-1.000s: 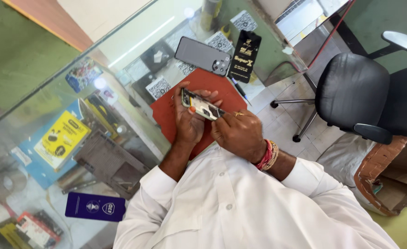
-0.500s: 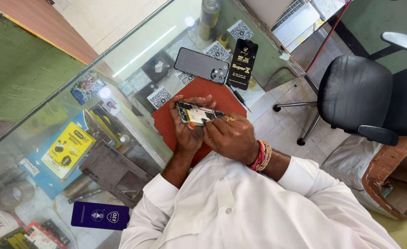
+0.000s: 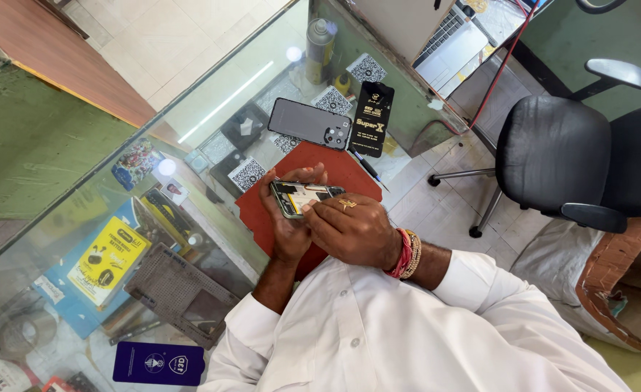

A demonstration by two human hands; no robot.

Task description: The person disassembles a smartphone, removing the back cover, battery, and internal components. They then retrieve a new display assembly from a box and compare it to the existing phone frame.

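We are leaning over a glass counter [image 3: 211, 131] with one red rectangular mat [image 3: 349, 174] lying on it. Our left hand [image 3: 285, 225] is gripping one opened phone with exposed innards [image 3: 300, 197] above the mat, while our right hand [image 3: 353, 231] is pressing its fingertips onto the phone's lower edge. One grey phone back cover [image 3: 307, 123] and one black flat box [image 3: 371, 107] are lying beyond. Compared with half a second ago, the phone is sitting flatter.
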